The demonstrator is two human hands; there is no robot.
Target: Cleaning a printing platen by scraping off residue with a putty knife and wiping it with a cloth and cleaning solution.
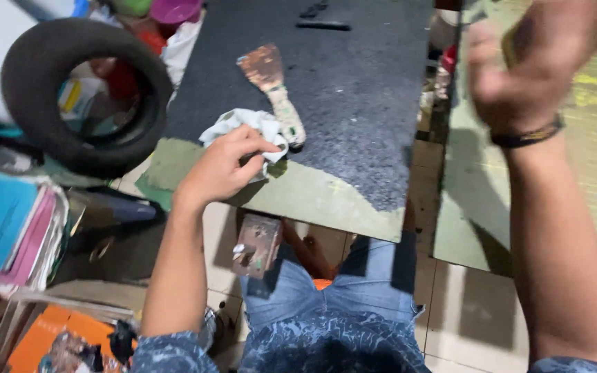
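Fingers (253, 148) of your left hand (222, 169) pinch the crumpled white cloth (243, 128) at the near edge of the dark speckled tabletop (361, 83). The rusty paint-caked scraper (274, 93) lies just right of it, touching. The near strip looks greenish and wiped, the far surface not. Your right hand (519, 65) is raised, blurred; grip unclear, something yellowish half-hidden. A black rubber tyre (81, 97) sits left.

On the worktop (354, 90), a scraper (273, 88) lies just behind a crumpled rag (243, 124), its handle end touching the rag. The left hand (222, 169) rests on the rag near the worktop's front edge. A tyre (77, 97) sits left of the worktop, books (8, 228) stacked before it. The right hand (526, 69) is raised to the right.
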